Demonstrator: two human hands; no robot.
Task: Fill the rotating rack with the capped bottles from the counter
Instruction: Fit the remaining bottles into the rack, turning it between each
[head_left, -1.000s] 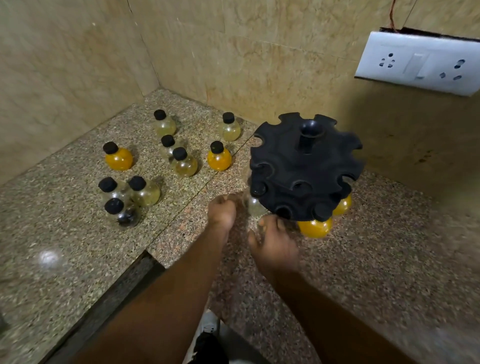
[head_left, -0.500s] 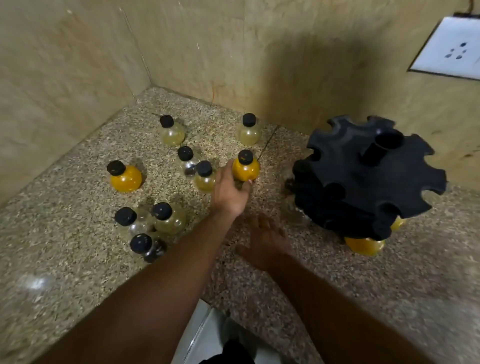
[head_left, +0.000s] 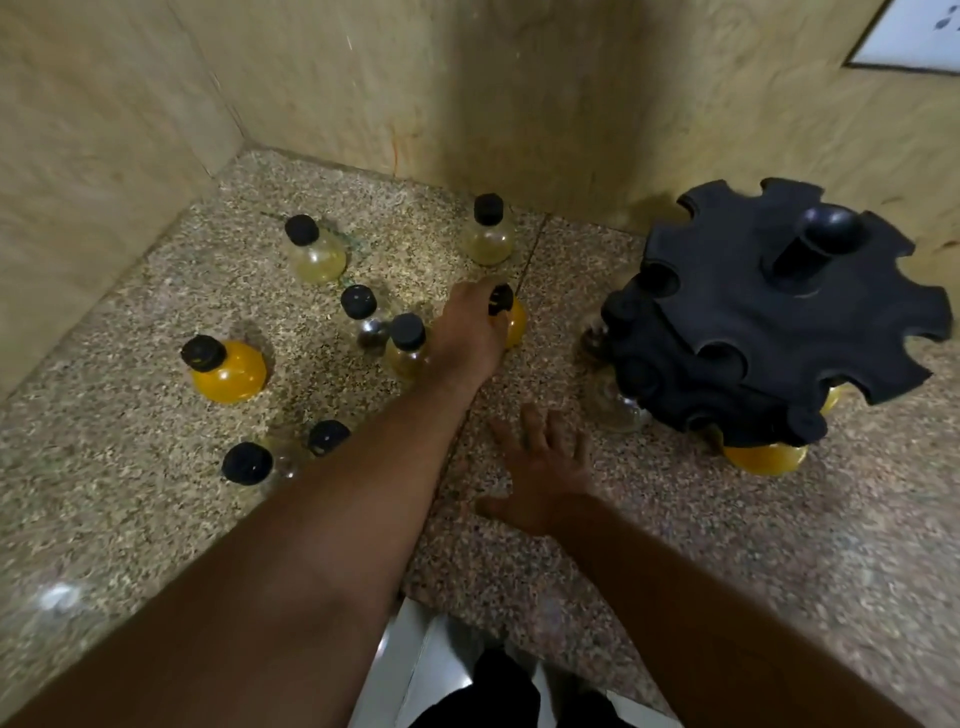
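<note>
Gripping orange bottle (head_left: 515, 323), left hand (head_left: 470, 332), no labels

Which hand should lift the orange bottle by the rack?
Left. The left hand is already wrapped around the orange bottle at its neck; the right hand lies open, flat on the counter, holding nothing.

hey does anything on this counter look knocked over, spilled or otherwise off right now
Nothing looks spilled or broken. The loose bottles on the granite counter stand upright with caps on. The black rack appears tilted, though the wide lens may exaggerate that. The left hand is closing on an orange bottle; the right hand lies flat.
</note>
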